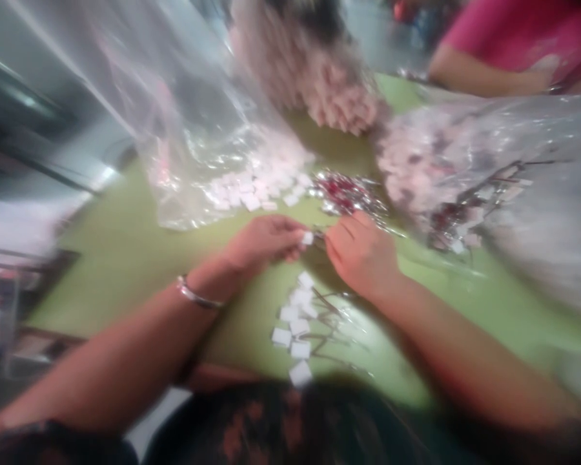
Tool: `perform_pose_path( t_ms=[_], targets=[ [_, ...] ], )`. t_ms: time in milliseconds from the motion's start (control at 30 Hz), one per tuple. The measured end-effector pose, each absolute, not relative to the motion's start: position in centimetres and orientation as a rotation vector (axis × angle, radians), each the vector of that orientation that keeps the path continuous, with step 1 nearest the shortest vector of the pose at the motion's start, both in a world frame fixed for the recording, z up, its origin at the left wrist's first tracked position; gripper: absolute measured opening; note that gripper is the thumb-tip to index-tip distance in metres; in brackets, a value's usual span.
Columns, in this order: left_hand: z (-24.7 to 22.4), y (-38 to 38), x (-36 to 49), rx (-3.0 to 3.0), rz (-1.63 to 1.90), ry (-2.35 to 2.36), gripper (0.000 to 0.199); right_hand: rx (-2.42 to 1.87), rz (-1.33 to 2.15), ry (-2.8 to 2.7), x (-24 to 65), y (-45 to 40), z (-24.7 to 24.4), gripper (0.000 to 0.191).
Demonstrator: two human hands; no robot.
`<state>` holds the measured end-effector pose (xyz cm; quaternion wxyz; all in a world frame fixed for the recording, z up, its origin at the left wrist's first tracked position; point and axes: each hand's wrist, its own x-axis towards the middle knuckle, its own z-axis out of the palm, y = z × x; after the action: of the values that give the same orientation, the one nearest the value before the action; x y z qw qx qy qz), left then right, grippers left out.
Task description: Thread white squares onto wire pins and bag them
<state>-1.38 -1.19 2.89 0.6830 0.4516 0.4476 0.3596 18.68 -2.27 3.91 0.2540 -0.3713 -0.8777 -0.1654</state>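
Observation:
My left hand [266, 240] pinches a small white block [307, 238] between thumb and fingertips. Just right of it, my right hand [363, 252] is closed around a thin, dark, wire-like piece [319, 235] that meets or nearly meets the block; blur hides whether they join. Beyond my hands lies a pile of shiny silver and red thin pieces [346, 192]. Loose white blocks [252, 190] spill out to its left. Nearer my body, several white blocks with thin wires attached [300, 327] lie in a loose column.
A clear plastic bag [188, 129] stands at the back left of the green table [121, 232]. Another plastic bag [537, 213] with pinkish pieces covers the right side. Bunched pink pieces [339, 97] stand at the back. A person in a pink sleeve [494, 35] is across the table.

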Motion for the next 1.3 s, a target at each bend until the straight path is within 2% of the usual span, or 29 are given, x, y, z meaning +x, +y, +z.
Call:
perform_pose_path(
  t_ms=[100,333,500,633,833,933,1067,1133,1200,1300],
  targets=[
    [2.6,-1.3,-1.1,1.019,0.772,1.028,0.019,-0.988,-0.402,-2.435,18.4,-2.5,3.6,0.031],
    [2.8,-1.1,-1.7,1.071,0.701,0.981,0.016,-0.976,0.049,-2.51,19.4,-1.7,3.7,0.024],
    [3.0,-1.0,-1.8,1.077,0.67,0.956,0.015,-0.955,0.118,-2.658,19.3,-1.5,4.2,0.034],
    [2.9,-1.3,-1.4,1.073,0.688,0.945,0.014,-1.017,0.123,-2.68,18.7,-1.8,4.5,0.034],
    [3.9,-1.7,-1.9,1.505,0.553,0.914,0.017,-1.16,0.685,-2.67,21.1,-0.6,8.1,0.025],
    [4.6,-2.0,-2.2,1.76,0.386,0.757,0.015,-1.365,0.64,-2.631,22.8,0.2,9.6,0.022],
    [4.9,-2.1,-2.5,1.874,0.29,0.613,0.015,-1.313,0.546,-2.893,22.8,0.3,8.9,0.019],
    [4.9,-1.8,-2.8,1.911,0.285,0.741,0.012,-1.339,0.478,-2.95,22.1,0.0,8.0,0.019],
    [5.0,-1.3,-3.4,1.946,0.361,1.036,0.02,-1.354,0.427,-2.962,21.5,-0.3,7.0,0.018],
    [5.0,-0.2,-4.6,1.927,0.686,1.629,0.023,-1.261,0.451,-2.972,21.1,-0.4,5.9,0.017]
  ],
)
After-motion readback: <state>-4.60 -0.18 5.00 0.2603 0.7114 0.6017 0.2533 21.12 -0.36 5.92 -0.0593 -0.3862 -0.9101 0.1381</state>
